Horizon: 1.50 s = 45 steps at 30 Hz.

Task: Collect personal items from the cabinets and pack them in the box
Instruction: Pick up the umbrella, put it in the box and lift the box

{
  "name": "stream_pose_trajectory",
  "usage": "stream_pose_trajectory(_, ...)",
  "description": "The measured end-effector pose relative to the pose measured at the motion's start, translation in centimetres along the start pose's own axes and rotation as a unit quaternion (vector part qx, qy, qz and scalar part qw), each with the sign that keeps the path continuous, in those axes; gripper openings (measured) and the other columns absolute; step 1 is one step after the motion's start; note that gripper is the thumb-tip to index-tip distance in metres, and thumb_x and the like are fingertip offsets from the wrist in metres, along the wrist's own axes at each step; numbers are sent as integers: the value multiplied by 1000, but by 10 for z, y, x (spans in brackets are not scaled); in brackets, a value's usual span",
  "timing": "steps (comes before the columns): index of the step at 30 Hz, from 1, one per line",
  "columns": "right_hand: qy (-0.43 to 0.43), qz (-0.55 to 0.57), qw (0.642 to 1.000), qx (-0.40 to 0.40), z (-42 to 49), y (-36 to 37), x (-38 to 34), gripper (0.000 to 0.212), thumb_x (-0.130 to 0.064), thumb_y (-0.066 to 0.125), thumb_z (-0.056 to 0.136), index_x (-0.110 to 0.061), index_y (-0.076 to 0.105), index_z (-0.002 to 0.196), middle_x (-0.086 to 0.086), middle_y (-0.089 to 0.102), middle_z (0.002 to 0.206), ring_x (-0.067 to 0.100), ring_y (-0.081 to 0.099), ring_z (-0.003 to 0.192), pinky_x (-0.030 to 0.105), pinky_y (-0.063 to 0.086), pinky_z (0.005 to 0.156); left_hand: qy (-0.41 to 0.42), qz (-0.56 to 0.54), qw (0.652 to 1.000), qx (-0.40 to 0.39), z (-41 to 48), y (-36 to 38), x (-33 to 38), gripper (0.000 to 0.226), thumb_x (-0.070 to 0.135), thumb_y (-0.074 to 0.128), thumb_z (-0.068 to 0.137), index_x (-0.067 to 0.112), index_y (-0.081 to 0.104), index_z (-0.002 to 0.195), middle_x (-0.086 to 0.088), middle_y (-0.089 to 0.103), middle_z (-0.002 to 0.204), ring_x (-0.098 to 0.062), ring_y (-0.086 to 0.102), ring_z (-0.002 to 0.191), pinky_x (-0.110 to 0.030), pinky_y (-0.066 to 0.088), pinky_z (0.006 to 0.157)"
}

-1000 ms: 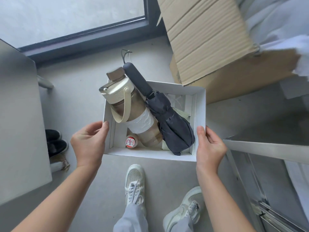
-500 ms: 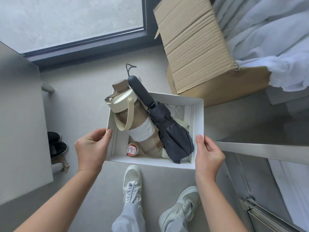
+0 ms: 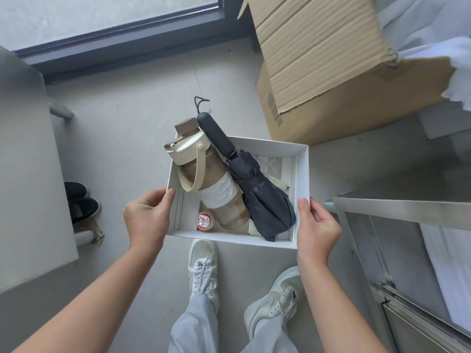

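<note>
I carry a white open box (image 3: 302, 174) in the air above the floor. My left hand (image 3: 147, 216) grips its left wall with the thumb over the rim. At the right wall my right hand (image 3: 316, 226) grips the same way. Inside lie a tan water bottle (image 3: 204, 171) with a cream lid and strap, its cap sticking out past the far rim, and a folded dark umbrella (image 3: 257, 194) with its handle also past the rim. A small round container with a red label (image 3: 204, 221) sits near the front wall.
A large open cardboard box (image 3: 331, 67) stands on the floor at the far right, white cloth (image 3: 456, 67) beside it. A metal cabinet frame (image 3: 397, 212) is at right, a grey cabinet panel (image 3: 28, 174) at left with dark shoes (image 3: 81, 200) beside it. My feet are below.
The white box and both hands have shifted a little lower and nearer in view as I move; the cardboard box shows more fully. My hold on the box is the same.
</note>
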State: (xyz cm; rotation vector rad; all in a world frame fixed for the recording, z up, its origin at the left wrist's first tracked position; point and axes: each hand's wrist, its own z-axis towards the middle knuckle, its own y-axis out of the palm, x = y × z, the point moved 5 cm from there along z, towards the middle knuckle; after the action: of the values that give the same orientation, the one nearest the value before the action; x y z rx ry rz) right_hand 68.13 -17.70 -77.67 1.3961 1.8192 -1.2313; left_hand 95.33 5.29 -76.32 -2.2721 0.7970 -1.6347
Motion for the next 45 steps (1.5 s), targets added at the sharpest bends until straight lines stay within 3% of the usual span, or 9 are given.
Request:
stream_pose_trajectory(5, 0, -14, 1000, -2, 1, 2, -7, 17, -25, 80, 88, -41, 79, 86, -20, 79, 89, -4, 73, 88, 15, 52, 79, -13, 9, 1000, -17, 0, 1, 0, 12, 24, 77, 84, 14, 77, 91, 12, 72, 80, 11, 62, 66, -4, 46, 66)
stream_pose_trajectory(8, 1, -11, 1000, -10, 3, 7, -17, 12, -24, 80, 88, -33, 79, 96, -15, 80, 93, -1, 74, 94, 23, 54, 87, -28, -8, 1000, -10, -2, -7, 8, 13, 25, 77, 83, 15, 77, 92, 10, 73, 82, 9, 64, 70, -5, 47, 68)
stream_pose_trajectory(12, -11, -14, 999, -42, 3, 17, -37, 12, -25, 80, 89, -37, 78, 89, -21, 79, 90, -2, 74, 93, 22, 53, 85, -43, -45, 998, 7, -4, -27, 25, 5, 29, 80, 79, 26, 76, 81, 16, 74, 77, 7, 66, 74, -5, 46, 67)
stream_pose_trajectory(17, -30, -6, 995, -97, -4, 31, -68, 21, -27, 81, 89, -16, 81, 107, -6, 81, 100, 10, 75, 100, 32, 57, 93, -54, -78, 994, 57, -16, -62, 45, 10, 32, 83, 75, 26, 76, 80, 16, 75, 79, 7, 68, 75, -4, 47, 65)
stream_pose_trajectory(22, -56, -27, 985, -161, -23, 35, -111, 11, -25, 81, 88, -23, 80, 98, -10, 80, 94, 4, 74, 91, 31, 57, 91, -60, -111, 986, 110, -54, -99, 62, 10, 29, 83, 76, 25, 77, 82, 15, 75, 80, 7, 68, 78, -2, 46, 64)
stream_pose_trajectory(25, -71, -29, 979, -187, -38, 29, -138, 24, -26, 82, 87, -16, 80, 109, -7, 80, 99, 7, 75, 97, 31, 56, 94, -56, -123, 981, 142, -84, -120, 74, 11, 30, 82, 77, 24, 77, 85, 13, 76, 82, 5, 69, 79, -3, 47, 66)
stream_pose_trajectory(31, -93, -21, 971, -220, -69, 10, -168, 23, -23, 82, 88, -16, 79, 109, -17, 79, 89, -3, 74, 87, 12, 56, 78, -37, -129, 973, 188, -129, -156, 88, 7, 35, 81, 78, 31, 77, 82, 15, 75, 83, 2, 70, 82, -16, 49, 73)
stream_pose_trajectory(37, -108, -8, 966, -236, -100, 9, -163, 31, -21, 82, 87, -7, 77, 115, -19, 77, 87, -5, 73, 84, 7, 52, 72, -33, -135, 968, 211, -149, -187, 77, 3, 29, 80, 80, 29, 77, 82, 16, 75, 81, 4, 69, 77, -6, 47, 66)
stream_pose_trajectory(45, -118, -54, 955, -266, -157, 24, -143, 34, -31, 84, 86, -11, 79, 112, -5, 80, 101, 5, 74, 96, 25, 56, 89, -61, -138, 954, 258, -177, -240, 42, 15, 26, 79, 81, 35, 73, 72, 21, 73, 74, 7, 65, 69, -6, 47, 65)
